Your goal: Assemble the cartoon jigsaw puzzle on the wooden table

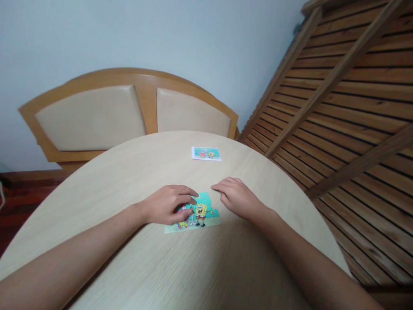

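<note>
A cartoon jigsaw puzzle in teal and yellow lies flat on the round table, with its pieces joined. Its upper right edge looks uneven, with a notch. My left hand rests over the puzzle's left part, fingers spread and thumb on the picture, covering some of the figures. Just off the upper right corner, my right hand is low over the tabletop, its index finger stretched toward the puzzle and the thumb apart below. Nothing shows in it, though the space under the palm is hidden.
Beyond the puzzle, a small printed picture card with a similar scene lies on the pale wooden table. A padded wooden headboard stands past the far edge. Slatted wooden panels lean at the right, close to the table edge.
</note>
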`<action>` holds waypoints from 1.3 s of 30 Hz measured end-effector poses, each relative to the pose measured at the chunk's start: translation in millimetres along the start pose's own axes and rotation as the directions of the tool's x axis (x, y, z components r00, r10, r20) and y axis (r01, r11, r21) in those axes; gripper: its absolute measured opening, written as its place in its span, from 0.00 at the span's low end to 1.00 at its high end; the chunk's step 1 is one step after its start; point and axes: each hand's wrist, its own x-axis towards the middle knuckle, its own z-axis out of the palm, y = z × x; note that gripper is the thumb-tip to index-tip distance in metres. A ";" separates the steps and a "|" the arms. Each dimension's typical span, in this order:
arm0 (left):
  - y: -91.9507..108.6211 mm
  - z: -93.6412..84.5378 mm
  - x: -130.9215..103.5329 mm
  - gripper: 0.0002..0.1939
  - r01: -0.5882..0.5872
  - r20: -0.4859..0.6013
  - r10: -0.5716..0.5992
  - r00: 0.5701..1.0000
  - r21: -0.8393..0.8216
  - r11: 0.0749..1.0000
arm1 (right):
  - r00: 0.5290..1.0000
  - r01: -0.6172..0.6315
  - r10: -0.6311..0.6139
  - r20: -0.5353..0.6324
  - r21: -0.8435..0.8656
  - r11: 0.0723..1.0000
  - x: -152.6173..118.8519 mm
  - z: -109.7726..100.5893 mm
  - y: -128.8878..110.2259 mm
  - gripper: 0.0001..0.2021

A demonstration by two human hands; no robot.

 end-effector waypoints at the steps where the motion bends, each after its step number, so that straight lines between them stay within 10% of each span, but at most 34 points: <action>1: -0.2 0.1 0.0 0.14 -0.003 -0.003 0.003 1.000 -0.004 1.000 | 1.000 0.012 -0.012 0.001 0.000 1.000 -2.1 -1.6 1.1 0.19; 39: 2.7 -1.2 0.8 0.15 -0.020 -0.008 0.020 1.000 0.005 1.000 | 0.994 -0.103 0.105 -0.020 0.101 0.990 -7.8 1.4 -2.0 0.09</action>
